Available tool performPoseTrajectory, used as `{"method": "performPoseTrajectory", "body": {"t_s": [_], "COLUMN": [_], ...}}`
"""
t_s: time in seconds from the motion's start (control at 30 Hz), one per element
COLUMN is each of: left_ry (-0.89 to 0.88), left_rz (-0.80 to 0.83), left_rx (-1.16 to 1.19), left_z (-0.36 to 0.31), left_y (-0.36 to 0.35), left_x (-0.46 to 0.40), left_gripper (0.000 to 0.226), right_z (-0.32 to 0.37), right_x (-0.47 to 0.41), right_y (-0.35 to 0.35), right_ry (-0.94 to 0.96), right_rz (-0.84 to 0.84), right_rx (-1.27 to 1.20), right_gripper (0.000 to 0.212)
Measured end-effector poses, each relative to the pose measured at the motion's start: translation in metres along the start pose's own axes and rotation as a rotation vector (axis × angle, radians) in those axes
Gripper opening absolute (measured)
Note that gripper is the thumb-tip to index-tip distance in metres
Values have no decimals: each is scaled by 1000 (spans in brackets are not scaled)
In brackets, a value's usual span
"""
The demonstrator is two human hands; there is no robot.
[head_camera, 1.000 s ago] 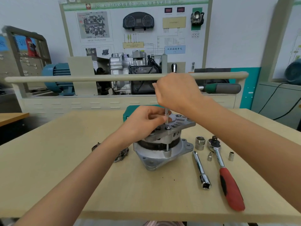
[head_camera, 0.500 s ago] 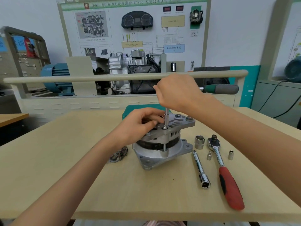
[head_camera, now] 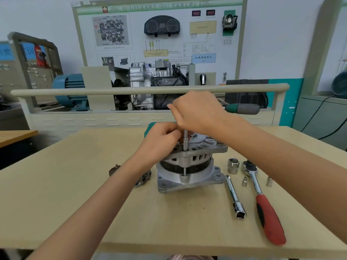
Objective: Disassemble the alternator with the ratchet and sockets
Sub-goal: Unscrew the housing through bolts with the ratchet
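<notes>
Gripping driver [head_camera: 185, 139] (both hands) — alternator [head_camera: 189, 166]

- Bright, even indoor light; shadows on the table [head_camera: 75, 194] are soft and faint.
- Small glints show on the ratchet [head_camera: 262, 199] and extension bar [head_camera: 234, 196].
- Wide-angle bending curves the rail [head_camera: 93, 91] and far edges.
- The far left cabinet [head_camera: 33, 62] looks blurred.
</notes>
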State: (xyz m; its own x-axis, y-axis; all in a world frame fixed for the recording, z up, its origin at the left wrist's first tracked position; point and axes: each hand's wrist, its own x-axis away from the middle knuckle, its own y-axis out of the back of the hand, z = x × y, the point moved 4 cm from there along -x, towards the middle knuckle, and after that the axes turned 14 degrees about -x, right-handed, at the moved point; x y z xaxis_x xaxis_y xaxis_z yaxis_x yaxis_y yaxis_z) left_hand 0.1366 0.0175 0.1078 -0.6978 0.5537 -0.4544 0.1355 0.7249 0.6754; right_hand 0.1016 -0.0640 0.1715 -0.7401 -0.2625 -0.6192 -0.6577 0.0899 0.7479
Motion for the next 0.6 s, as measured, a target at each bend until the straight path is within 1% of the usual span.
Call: {"method": "performPoseTrajectory", "body": {"t_s": [0.07, 0.13, 0.2, 0.3, 0.37, 0.43, 0.5, 0.6], "left_ry": [-3, -34, -46, -4, 52, 118, 147, 144], "left_rz": [-34, 59, 160, 188, 151, 89, 13, -92], "left_rx": [97, 183, 245, 249, 281, 295, 253, 165], "left_z": [-1, 0, 3, 9, 9, 10, 9, 6], "left_y": [-3, -6, -5, 0, 2, 2, 0, -7], "left_x": [7, 13, 14, 9, 7, 6, 5, 6], "left_gripper": [30, 33, 30, 18, 16, 19, 18, 20], "right_z": [-1, -2, -1, 1, 0, 1, 4, 3], "right_x": [-1, -1, -2, -3, -2, -2, -3, -4], "right_y": [-1, -2, -2, 0, 0, -2, -4, -3], "right_ry": [14, 23, 31, 17, -48, -142, -213, -320], "right_rz": [2, -2, -5, 4, 1, -7, -7, 18], "right_rx": [-29, -45, -60, -53, -35, -19, 6, 18], "right_gripper": [42, 40, 40, 42, 42, 41, 39, 32]}}
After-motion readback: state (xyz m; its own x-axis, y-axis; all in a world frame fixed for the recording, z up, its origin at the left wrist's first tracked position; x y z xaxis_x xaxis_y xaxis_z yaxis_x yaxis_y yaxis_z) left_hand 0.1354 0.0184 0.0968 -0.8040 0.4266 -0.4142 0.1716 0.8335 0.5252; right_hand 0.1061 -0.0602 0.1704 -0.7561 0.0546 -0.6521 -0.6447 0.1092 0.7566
